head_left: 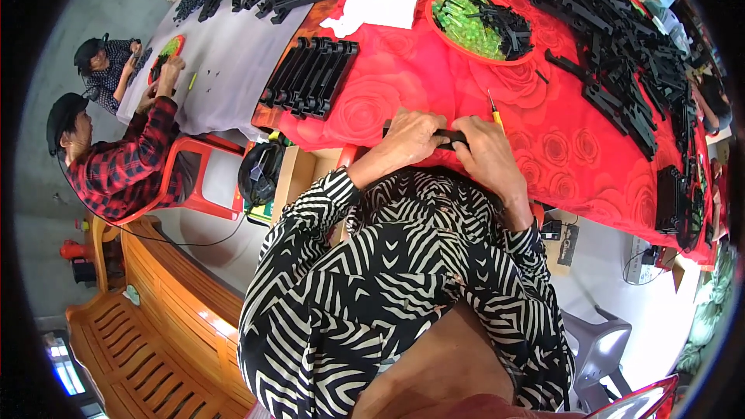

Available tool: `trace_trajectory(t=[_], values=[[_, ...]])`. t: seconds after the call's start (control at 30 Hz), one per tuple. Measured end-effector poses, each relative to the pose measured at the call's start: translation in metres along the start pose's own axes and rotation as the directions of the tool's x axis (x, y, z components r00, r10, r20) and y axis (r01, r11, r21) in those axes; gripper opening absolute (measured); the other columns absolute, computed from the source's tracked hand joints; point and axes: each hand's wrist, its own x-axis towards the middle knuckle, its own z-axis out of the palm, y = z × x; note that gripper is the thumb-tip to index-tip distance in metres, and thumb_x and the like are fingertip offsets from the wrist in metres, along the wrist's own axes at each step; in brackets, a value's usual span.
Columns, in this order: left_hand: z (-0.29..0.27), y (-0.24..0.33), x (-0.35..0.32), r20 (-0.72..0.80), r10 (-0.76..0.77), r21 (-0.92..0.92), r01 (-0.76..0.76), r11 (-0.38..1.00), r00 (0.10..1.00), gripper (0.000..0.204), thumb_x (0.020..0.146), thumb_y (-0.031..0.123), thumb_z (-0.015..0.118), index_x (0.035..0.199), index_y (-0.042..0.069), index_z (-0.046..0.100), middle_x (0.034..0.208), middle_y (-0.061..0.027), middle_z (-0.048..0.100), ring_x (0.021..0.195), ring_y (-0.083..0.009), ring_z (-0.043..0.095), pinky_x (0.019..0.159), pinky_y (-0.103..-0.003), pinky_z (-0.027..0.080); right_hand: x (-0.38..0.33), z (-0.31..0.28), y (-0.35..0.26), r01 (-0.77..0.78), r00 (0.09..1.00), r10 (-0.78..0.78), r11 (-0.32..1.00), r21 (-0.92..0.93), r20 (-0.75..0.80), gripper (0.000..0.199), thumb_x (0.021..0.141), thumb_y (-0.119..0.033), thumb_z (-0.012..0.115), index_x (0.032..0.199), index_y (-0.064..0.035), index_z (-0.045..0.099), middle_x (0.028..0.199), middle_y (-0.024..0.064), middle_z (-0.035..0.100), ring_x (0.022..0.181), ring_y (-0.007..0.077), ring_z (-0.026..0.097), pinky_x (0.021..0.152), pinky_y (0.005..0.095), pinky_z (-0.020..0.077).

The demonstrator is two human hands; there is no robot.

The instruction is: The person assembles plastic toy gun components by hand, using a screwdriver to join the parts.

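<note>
Apparently light, stiff, a bit slick, the black strip [450,139] sits clamped by left hand [416,136] and right hand [491,153], best gripped near its ends.

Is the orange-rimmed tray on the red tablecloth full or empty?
Not empty: in the tray, green pieces cover the left and middle, black pieces the right. How deep they lie, I cannot tell.
</note>
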Motion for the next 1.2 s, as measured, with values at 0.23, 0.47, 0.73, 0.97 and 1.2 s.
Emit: trace_trajectory(t=[0.23,0.47,0.73,0.97,1.2], values=[[-0.001,0.001,0.003,-0.006,0.184,0.311,-0.173,0.935,0.983,0.02,0.074,0.021,0.066,0.079,0.004,0.056,0.081,-0.0114,0.061,0.084,-0.0299,0.058,0.069,-0.044,0.037,-0.003,0.011,0.002,-0.14,0.986,0.138,0.99,0.02,0.094,0.015,0.073,-0.006,0.058,0.085,-0.0016,0.05,0.078,0.0174,0.056,0.077,0.0369,0.057,0.068,0.0456,0.0442],[-0.007,0.011,-0.003,-0.439,0.396,0.479,-0.162,0.862,0.806,0.066,0.06,0.015,0.073,0.119,0.002,0.047,0.115,-0.0175,0.045,0.108,-0.0336,0.043,0.089,-0.046,0.035,-0.001,0.027,-0.001,-0.251,0.959,0.275,0.939,0.236,-0.074,0.014,0.076,-0.006,0.058,0.088,-0.0014,0.055,0.083,0.0171,0.059,0.078,0.0366,0.059,0.067,0.0446,0.0464],[0.005,0.019,-0.011,-0.599,0.366,0.408,-0.121,0.905,0.712,0.049,0.071,0.022,0.072,0.109,-0.001,0.05,0.1,-0.0159,0.053,0.095,-0.0346,0.05,0.079,-0.044,0.039,-0.003,0.032,0.017,-0.34,0.844,0.427,0.894,0.292,-0.325,0.015,0.077,-0.007,0.059,0.09,-0.0009,0.058,0.082,0.0175,0.06,0.077,0.0366,0.059,0.067,0.0435,0.0467],[0.05,0.007,0.022,-0.377,-0.322,-0.672,-0.017,0.741,0.869,0.035,0.081,0.009,0.063,0.107,-0.008,0.048,0.093,-0.0126,0.06,0.08,-0.0173,0.057,0.07,-0.028,0.047,0.002,0.034,0.012,-0.409,0.755,0.57,0.795,0.448,-0.323,0.014,0.078,-0.007,0.06,0.09,-0.0004,0.06,0.08,0.019,0.062,0.075,0.0357,0.061,0.066,0.0398,0.0479],[0.063,0.031,0.04,-0.311,-0.474,-0.815,0.026,0.58,0.824,0.021,0.086,0.012,0.053,0.094,-0.007,0.057,0.079,-0.0114,0.061,0.073,-0.0167,0.056,0.065,-0.029,0.044,0.003,0.044,0.018,-0.431,0.714,0.615,0.763,0.482,-0.334,0.022,0.079,-0.008,0.061,0.098,0.0007,0.057,0.079,0.0219,0.061,0.076,0.0381,0.061,0.065,0.042,0.0476]])
